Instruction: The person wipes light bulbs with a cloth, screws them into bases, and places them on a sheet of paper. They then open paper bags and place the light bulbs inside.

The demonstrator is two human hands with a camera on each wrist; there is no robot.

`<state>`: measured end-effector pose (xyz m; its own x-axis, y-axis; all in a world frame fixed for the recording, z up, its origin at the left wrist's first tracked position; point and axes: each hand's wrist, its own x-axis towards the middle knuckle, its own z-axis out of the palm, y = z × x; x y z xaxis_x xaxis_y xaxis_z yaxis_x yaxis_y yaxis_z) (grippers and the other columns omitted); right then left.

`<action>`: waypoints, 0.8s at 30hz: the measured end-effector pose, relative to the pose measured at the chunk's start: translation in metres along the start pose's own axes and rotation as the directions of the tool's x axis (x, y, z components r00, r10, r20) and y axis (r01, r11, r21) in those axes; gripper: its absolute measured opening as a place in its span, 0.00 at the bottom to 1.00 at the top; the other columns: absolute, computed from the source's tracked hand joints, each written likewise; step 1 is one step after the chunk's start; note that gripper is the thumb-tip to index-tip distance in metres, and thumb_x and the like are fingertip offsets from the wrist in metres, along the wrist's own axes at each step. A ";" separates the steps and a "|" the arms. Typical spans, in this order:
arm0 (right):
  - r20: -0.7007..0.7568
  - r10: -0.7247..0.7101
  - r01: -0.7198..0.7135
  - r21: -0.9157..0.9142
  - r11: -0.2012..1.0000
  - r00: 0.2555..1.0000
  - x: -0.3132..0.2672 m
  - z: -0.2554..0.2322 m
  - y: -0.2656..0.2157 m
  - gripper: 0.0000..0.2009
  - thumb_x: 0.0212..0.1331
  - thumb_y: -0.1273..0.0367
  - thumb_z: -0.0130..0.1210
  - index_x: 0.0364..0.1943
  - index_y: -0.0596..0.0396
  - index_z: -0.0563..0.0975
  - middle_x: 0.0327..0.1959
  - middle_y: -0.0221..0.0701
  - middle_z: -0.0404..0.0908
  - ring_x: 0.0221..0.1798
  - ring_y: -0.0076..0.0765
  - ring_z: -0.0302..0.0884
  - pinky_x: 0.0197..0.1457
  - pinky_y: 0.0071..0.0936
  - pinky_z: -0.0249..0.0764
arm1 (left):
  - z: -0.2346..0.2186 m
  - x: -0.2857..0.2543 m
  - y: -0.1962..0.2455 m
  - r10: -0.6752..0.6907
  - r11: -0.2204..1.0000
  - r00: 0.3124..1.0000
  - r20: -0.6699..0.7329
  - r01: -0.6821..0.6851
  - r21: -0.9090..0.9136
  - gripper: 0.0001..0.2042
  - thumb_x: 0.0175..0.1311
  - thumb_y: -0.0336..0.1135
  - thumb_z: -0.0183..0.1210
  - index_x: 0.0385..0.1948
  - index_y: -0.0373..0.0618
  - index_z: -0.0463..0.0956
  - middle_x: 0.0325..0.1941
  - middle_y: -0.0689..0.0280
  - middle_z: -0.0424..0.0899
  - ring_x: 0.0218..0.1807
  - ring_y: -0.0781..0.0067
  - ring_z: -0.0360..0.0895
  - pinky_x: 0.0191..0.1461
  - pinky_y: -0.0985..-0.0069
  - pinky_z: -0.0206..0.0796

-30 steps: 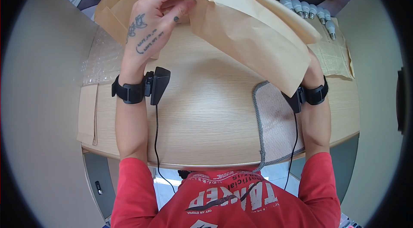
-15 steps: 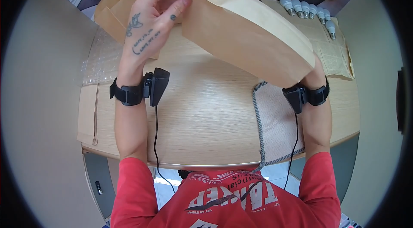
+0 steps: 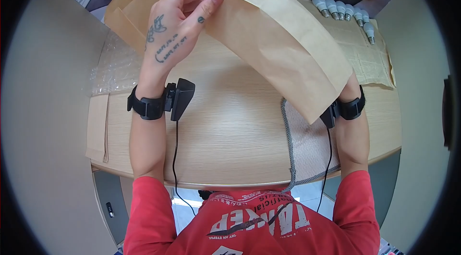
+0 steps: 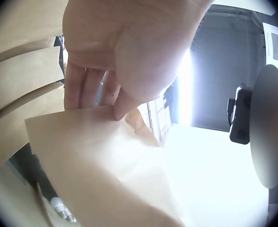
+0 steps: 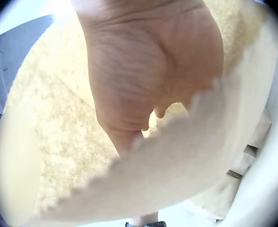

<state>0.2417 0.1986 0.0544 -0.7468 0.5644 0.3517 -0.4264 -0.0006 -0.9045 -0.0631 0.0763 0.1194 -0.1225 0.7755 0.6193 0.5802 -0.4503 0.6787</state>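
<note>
A brown paper bag [image 3: 278, 38] is held up slantwise over the table, its folded bottom end toward the upper left in the head view. My left hand [image 3: 175, 29] pinches a corner of that end between thumb and fingers; the left wrist view shows the thumb pressed on the paper [image 4: 96, 161]. Inside the bag's mouth is my right hand [image 5: 148, 71], with the zigzag-cut rim crossing in front of its fingers. Its thumb points down into the bag and the other fingertips are mostly hidden. From the head view, the bag covers that hand up to the wrist.
Several light bulbs [image 3: 341, 9] lie on a flat paper bag [image 3: 367, 62] at the right back. Opened paper bags [image 3: 137, 2] stand at the left back, beside clear plastic wrap [image 3: 113, 65]. A folded bag [image 3: 97, 125] lies at the left edge, a grey-edged cloth [image 3: 307, 149] at the front right.
My left fingers have shifted from a loose touch on the bag's bottom end to a pinch on its corner. The bag has turned, swinging its near corner down and then up and down again.
</note>
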 end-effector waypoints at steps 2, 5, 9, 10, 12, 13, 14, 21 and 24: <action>-0.005 0.026 -0.026 -0.009 1.000 1.000 -0.005 0.002 0.004 0.24 0.72 0.58 0.44 0.63 0.63 0.69 0.60 0.35 0.76 0.59 0.30 0.75 0.61 0.29 0.72 | 0.002 0.000 0.000 0.016 1.000 1.000 -0.013 -0.016 -0.017 0.07 0.68 0.33 0.59 0.42 0.40 0.77 0.36 0.67 0.86 0.41 0.79 0.83 0.47 0.81 0.73; -0.005 0.037 -0.037 -0.007 0.999 0.999 -0.008 0.004 0.006 0.24 0.73 0.58 0.44 0.63 0.63 0.69 0.59 0.34 0.76 0.58 0.30 0.75 0.61 0.29 0.72 | 0.008 -0.001 0.000 0.048 0.998 0.999 -0.009 -0.048 -0.037 0.08 0.69 0.35 0.59 0.42 0.41 0.76 0.36 0.66 0.86 0.41 0.78 0.83 0.47 0.81 0.72; -0.016 0.023 -0.022 0.020 1.000 1.000 -0.006 0.003 0.003 0.24 0.73 0.57 0.43 0.63 0.62 0.70 0.59 0.34 0.77 0.58 0.30 0.75 0.61 0.29 0.72 | 0.010 -0.002 0.000 0.039 0.999 0.999 0.025 -0.039 0.015 0.09 0.71 0.37 0.57 0.43 0.42 0.76 0.36 0.64 0.86 0.41 0.76 0.83 0.46 0.78 0.71; -0.016 0.019 -0.019 0.026 0.999 1.000 -0.006 0.002 0.002 0.24 0.73 0.57 0.43 0.63 0.62 0.70 0.59 0.34 0.77 0.58 0.30 0.75 0.61 0.29 0.72 | 0.010 -0.003 0.000 0.037 0.999 0.999 0.030 -0.037 0.021 0.09 0.71 0.38 0.56 0.44 0.42 0.76 0.36 0.63 0.86 0.41 0.75 0.83 0.46 0.78 0.71; -0.019 0.010 -0.009 0.038 0.999 1.000 -0.007 0.001 -0.001 0.25 0.73 0.56 0.42 0.63 0.62 0.70 0.59 0.34 0.77 0.58 0.30 0.75 0.61 0.29 0.72 | 0.011 -0.002 -0.001 0.049 0.999 0.998 0.033 -0.050 0.019 0.10 0.72 0.38 0.55 0.44 0.42 0.75 0.36 0.63 0.86 0.41 0.75 0.83 0.46 0.77 0.71; -0.022 0.009 -0.008 0.041 0.999 1.000 -0.006 0.001 0.000 0.25 0.73 0.56 0.42 0.63 0.62 0.70 0.59 0.33 0.77 0.58 0.30 0.75 0.61 0.29 0.72 | 0.011 -0.002 -0.001 0.055 0.998 0.998 0.035 -0.056 0.017 0.10 0.72 0.38 0.55 0.44 0.42 0.75 0.36 0.63 0.86 0.42 0.74 0.83 0.46 0.77 0.71; -0.031 0.017 -0.016 0.042 0.999 0.999 -0.009 0.002 0.002 0.25 0.73 0.56 0.42 0.63 0.62 0.70 0.59 0.33 0.77 0.58 0.30 0.75 0.61 0.29 0.72 | 0.012 -0.003 0.000 0.053 0.999 0.998 0.040 -0.053 0.007 0.10 0.72 0.38 0.55 0.44 0.42 0.75 0.36 0.63 0.86 0.41 0.74 0.83 0.46 0.77 0.71; -0.022 0.031 -0.029 0.078 0.997 0.999 -0.015 0.006 0.003 0.25 0.74 0.55 0.41 0.63 0.61 0.70 0.59 0.32 0.77 0.58 0.29 0.75 0.61 0.29 0.72 | 0.011 0.000 -0.003 0.046 0.999 0.998 -0.046 -0.045 0.023 0.09 0.73 0.37 0.54 0.43 0.41 0.75 0.34 0.63 0.85 0.40 0.74 0.82 0.45 0.77 0.71; 0.031 -0.011 0.007 0.134 0.991 0.999 -0.006 0.007 0.000 0.26 0.74 0.54 0.41 0.63 0.61 0.70 0.58 0.32 0.77 0.58 0.29 0.75 0.61 0.28 0.72 | 0.012 -0.002 0.000 0.009 0.998 1.000 -0.025 -0.007 0.066 0.09 0.73 0.37 0.54 0.42 0.40 0.74 0.33 0.64 0.84 0.38 0.75 0.81 0.44 0.77 0.71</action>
<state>0.2428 0.1889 0.0541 -0.7577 0.5381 0.3692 -0.4963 -0.1077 -0.8614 -0.0529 0.0802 0.1133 -0.1375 0.7601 0.6352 0.6331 -0.4257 0.6465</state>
